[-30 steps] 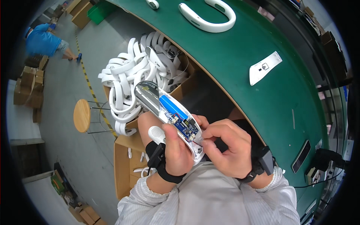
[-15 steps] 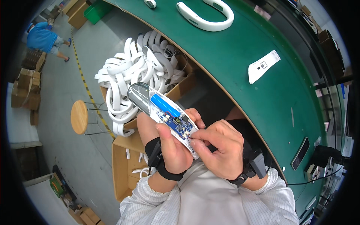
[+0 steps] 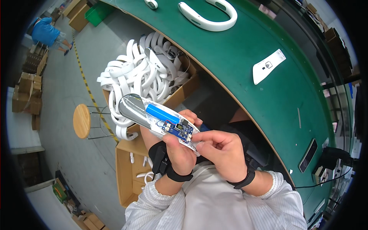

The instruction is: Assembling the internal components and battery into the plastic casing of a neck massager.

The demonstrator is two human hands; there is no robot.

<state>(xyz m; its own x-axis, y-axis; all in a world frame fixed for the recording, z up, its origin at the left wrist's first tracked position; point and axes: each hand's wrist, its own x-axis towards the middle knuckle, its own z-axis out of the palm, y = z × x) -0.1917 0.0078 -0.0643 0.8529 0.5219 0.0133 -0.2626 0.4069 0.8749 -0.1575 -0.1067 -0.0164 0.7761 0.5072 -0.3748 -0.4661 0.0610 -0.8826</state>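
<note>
My left hand (image 3: 180, 151) grips an opened white device shell (image 3: 153, 115) from below, tilted up to the left. Inside it lie a blue cylindrical battery (image 3: 162, 114) and a small blue circuit board (image 3: 180, 129). The shell's far end is a shiny grey cap (image 3: 130, 105). My right hand (image 3: 222, 151) pinches the shell's near end, fingertips beside the circuit board. Both wrists wear black straps.
A cardboard box (image 3: 188, 86) heaped with white U-shaped bands (image 3: 145, 73) stands under the green table (image 3: 245, 46). On the table lie a white U-shaped band (image 3: 209, 17), a white card (image 3: 268, 66) and a dark phone (image 3: 308, 155). A round wooden stool (image 3: 81, 120) and a person in blue (image 3: 48, 32) are at the left.
Both hands and the shell have shifted slightly; the right hand's fingers slid along the near end of the shell beside the circuit board.
</note>
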